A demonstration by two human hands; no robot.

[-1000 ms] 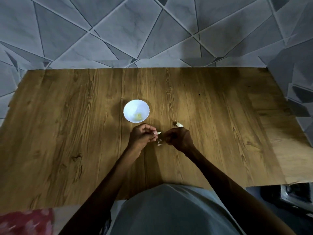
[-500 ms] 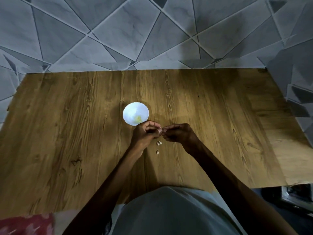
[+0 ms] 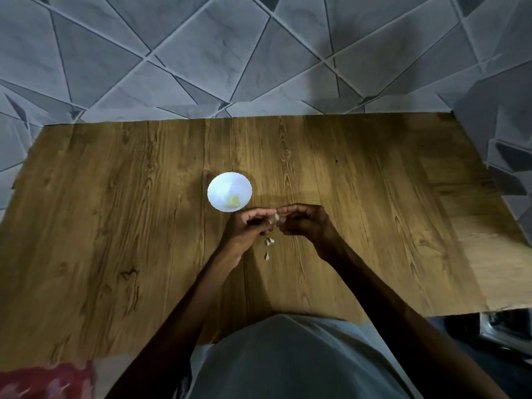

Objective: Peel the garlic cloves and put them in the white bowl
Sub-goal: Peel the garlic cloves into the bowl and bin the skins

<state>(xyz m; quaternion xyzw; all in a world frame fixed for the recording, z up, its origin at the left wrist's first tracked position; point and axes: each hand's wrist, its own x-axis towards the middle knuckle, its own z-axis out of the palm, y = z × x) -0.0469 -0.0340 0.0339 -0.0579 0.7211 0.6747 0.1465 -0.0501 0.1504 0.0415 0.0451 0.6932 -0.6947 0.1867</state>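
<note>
Garlic clove [image 3: 277, 216] is looking tiny, light and firm under a papery, brittle skin, so fingertip pinching at its ends is probably suiting it best. Grey tiled wall [image 3: 259, 53] is backing a wood-grain table [image 3: 115, 226], which is carrying the white bowl [image 3: 223, 184] with one yellowish peeled piece [image 3: 234, 200] lying inside. Left hand [image 3: 246, 228] and right hand [image 3: 306, 226], fingers curled, are both pinching the clove just beside the bowl, above skin scraps [image 3: 269, 241] lying on the wood.

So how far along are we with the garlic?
Done: something pale yellow, likely a peeled clove, lies in the white bowl. In hand: left hand and right hand pinch one garlic clove between them. Left: it must reach the bowl; small pieces on the table are skins or cloves, cannot tell.
</note>
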